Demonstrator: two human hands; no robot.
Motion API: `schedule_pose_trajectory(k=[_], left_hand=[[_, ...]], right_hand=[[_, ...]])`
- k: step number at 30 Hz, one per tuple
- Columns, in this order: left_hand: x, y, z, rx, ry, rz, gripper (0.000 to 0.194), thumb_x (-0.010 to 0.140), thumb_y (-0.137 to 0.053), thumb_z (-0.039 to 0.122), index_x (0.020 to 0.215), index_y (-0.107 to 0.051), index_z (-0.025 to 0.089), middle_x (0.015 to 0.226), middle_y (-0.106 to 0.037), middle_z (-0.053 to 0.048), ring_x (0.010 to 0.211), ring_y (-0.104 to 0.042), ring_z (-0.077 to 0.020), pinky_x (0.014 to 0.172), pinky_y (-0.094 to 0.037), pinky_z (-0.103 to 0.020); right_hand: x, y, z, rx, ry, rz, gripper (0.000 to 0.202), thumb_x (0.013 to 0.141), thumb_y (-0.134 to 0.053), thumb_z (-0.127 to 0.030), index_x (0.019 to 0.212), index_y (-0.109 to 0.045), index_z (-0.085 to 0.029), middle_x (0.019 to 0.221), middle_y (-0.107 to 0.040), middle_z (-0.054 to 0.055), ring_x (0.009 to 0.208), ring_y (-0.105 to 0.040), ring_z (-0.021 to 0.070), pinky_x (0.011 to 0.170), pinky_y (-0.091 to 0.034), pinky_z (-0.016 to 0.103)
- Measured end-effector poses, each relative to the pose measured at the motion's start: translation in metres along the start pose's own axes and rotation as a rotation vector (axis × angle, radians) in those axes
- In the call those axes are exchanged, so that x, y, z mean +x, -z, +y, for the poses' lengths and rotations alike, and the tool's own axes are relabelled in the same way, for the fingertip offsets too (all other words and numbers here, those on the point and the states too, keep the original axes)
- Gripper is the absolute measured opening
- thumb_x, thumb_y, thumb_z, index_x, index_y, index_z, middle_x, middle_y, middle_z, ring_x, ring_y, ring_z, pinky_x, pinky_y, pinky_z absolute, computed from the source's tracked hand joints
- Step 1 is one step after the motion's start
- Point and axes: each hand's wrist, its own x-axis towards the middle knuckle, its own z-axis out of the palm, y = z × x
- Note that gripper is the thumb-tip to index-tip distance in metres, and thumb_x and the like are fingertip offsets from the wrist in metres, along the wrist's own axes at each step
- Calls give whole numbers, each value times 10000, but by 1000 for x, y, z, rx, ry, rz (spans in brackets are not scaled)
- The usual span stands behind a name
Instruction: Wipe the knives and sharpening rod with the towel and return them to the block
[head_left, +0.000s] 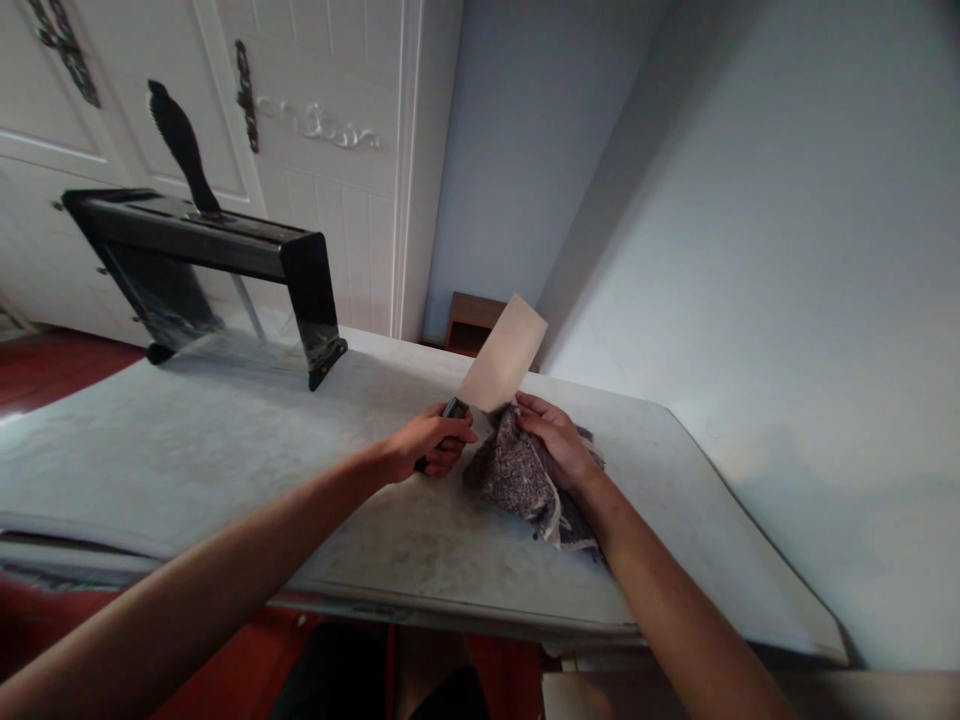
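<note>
My left hand (442, 440) is wrapped round the dark handle of a cleaver (504, 355). Its broad blade tilts up and to the right, above the far part of the white tabletop (420, 545). Bunched in my right hand (555, 435) is a grey-brown cloth (517, 465) with a pale edge. The cloth's top touches or nearly touches the blade's lower end near the handle; I cannot tell which. The rest of the cloth hangs down towards the tabletop under my right wrist.
A black-framed stand with a clear panel and an upright black handle (206, 235) stands on the table's left. Behind it is a white cabinet (330, 200). A pale wall (787, 300) runs along the right, and a small brown wooden unit (472, 318) stands beyond the far edge.
</note>
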Motion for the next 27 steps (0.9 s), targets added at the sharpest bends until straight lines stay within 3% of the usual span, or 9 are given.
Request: schedule_pose_trajectory(k=[9,17,27], left_hand=[[-5,-4,1,3,-35,-73,331,701,-660,232,710,-330,237,441,-255,129,306,-175,-39,283,-156,-149],[-3,1,-3,54,25,-135,382,709,-692,291,631,-324,222,411,-265,122,296,-219,-42,271,-203,-161],[-1,-2,-5,121,-11,-152,377,659,-673,273,453,-368,190,354,-340,65,286,-301,-53,288,-274,-192]], right_hand=[[-2,6,1,129,-172,-129,325,631,-737,-159,950,-677,-175,799,-762,7,685,-697,139,687,-549,246],[-2,5,6,223,-113,-334,434,620,-599,-50,1028,-641,-193,974,-761,29,904,-716,202,863,-571,360],[-6,3,5,264,-102,-327,435,650,-582,-44,1050,-622,-213,977,-755,25,970,-707,215,881,-574,384]])
